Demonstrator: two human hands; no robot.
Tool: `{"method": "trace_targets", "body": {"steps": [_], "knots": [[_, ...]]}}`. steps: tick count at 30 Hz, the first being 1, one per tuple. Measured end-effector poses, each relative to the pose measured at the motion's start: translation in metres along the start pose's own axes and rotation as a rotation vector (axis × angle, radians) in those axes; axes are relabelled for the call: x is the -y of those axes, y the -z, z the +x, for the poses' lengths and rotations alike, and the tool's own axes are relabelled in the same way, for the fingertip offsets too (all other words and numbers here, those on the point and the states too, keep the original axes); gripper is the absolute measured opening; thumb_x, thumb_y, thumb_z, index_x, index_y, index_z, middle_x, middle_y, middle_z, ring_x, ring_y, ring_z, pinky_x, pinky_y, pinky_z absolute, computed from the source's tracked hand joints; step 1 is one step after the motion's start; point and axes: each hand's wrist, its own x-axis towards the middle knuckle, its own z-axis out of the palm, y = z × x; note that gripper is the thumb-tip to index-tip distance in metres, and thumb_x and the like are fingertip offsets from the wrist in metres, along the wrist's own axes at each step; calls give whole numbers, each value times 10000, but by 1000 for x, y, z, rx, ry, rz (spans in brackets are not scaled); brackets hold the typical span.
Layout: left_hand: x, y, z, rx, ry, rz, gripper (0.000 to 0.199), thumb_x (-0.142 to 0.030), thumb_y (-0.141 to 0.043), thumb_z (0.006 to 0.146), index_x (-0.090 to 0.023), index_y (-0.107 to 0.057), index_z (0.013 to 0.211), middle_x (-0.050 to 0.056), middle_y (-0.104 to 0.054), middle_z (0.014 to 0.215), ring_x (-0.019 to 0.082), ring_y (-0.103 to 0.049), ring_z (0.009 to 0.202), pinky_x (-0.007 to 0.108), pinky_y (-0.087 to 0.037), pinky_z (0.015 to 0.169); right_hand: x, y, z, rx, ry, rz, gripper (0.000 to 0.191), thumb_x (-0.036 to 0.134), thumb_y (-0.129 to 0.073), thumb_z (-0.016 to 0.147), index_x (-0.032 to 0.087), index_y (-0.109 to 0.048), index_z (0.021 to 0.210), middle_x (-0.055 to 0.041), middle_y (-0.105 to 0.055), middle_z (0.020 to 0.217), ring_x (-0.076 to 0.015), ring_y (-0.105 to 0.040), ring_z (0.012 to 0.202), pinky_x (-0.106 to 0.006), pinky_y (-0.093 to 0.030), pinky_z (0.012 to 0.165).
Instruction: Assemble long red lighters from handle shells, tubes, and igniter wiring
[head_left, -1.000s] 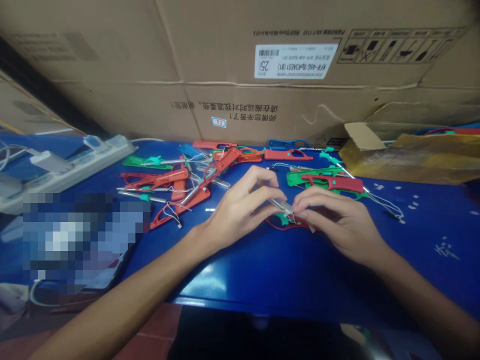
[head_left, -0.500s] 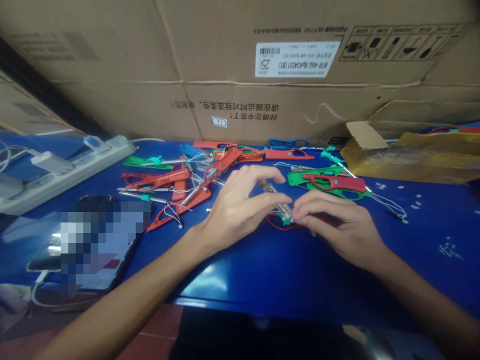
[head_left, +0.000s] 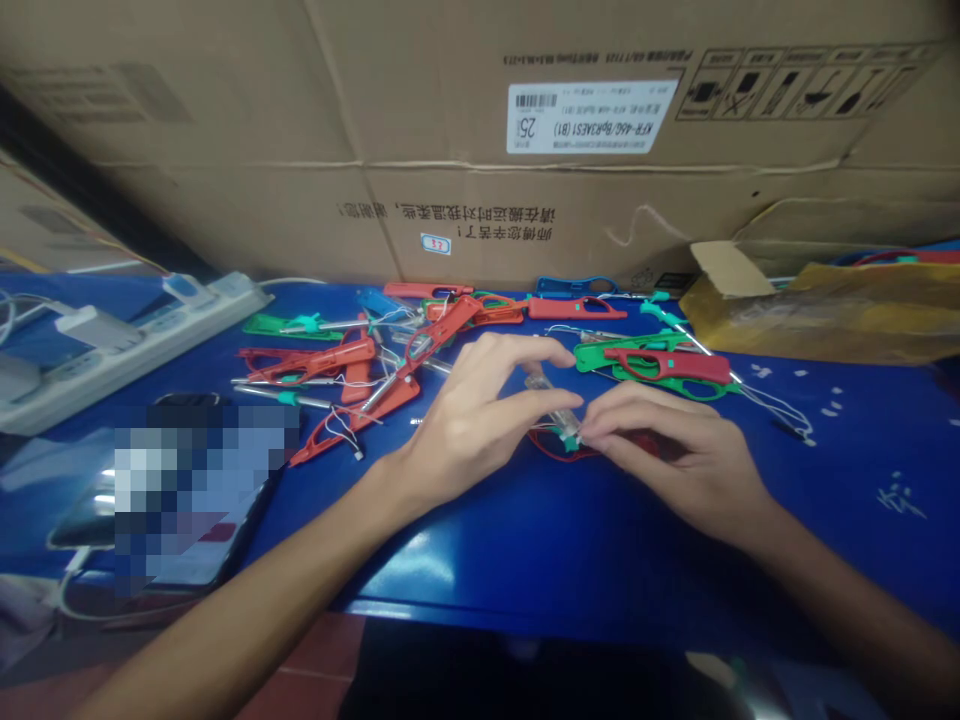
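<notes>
Brown carton (head_left: pixel 840 312) — red parts (head_left: pixel 926 257) inside; right hand (head_left: pixel 675 440) pinching at clear tube's (head_left: pixel 561 416) end — left hand's (head_left: pixel 472 420) grip unclear.

Glossy blue tabletop (head_left: pixel 420 560), matt cardboard box (head_left: pixel 262 120) w/ paper label (head_left: pixel 592 118), smooth plastic shells (head_left: pixel 570 307), shiny metal rods (head_left: pixel 697 342).

Transparent cylinder (head_left: pixel 553 403): slim, clear-walled, held tilted, far end to the left, near end to the right. Green fitting (head_left: pixel 571 441): small, at the cylinder's near end; attachment cannot be confirmed. Red casing (head_left: pixel 556 455): thin curved edge visible, low on the blue tabletop (head_left: pixel 480 550), remainder largely hidden.
</notes>
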Motion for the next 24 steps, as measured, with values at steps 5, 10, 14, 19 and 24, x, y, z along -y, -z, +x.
{"method": "trace_targets", "body": {"steps": [5, 10, 14, 19, 24], "knots": [[2, 0, -1, 37, 51, -7, 182, -117, -677, 949, -196, -683, 1114, 45, -754, 1130, 181, -647, 990, 382, -469, 919, -1, 1, -2, -161, -49, -34, 218, 104, -702, 910, 277, -684, 1041, 18, -702, 967, -118, -661, 901, -252, -536, 788], [1, -4, -3, 62, 66, -106, 154, -121, -661, 963, -191, -624, 1094, 30, -779, 1087, 165, -666, 949, 357, -475, 919, -1, 0, -4, -155, -119, 94, 191, 120, -700, 905, 280, -679, 1009, 6, -679, 951, -130, -651, 841, -252, -528, 642], [-1, -7, -4, 75, 62, -147, 171, -104, -676, 948, -193, -625, 1085, 32, -784, 1071, 164, -680, 924, 349, -480, 889, 3, -3, -4, -135, -141, 209, 176, 122, -692, 907, 275, -668, 990, 1, -664, 936, -134, -647, 797, -256, -513, 578], [-1, -8, -5, 55, 79, -136, 160, -114, -686, 944, -181, -636, 1081, 36, -783, 1033, 164, -675, 894, 328, -471, 802, 7, -5, -3, -179, -122, 212, 172, 107, -688, 907, 268, -662, 962, 0, -671, 920, -137, -648, 825, -263, -522, 614], [0, -8, -7, 84, 85, -142, 157, -119, -697, 940, -174, -645, 1077, 47, -780, 1043, 165, -671, 889, 329, -466, 778, 10, -2, -3, -168, -147, 184, 157, 109, -689, 906, 261, -660, 933, 2, -685, 913, -132, -653, 816, -254, -518, 612]]}}
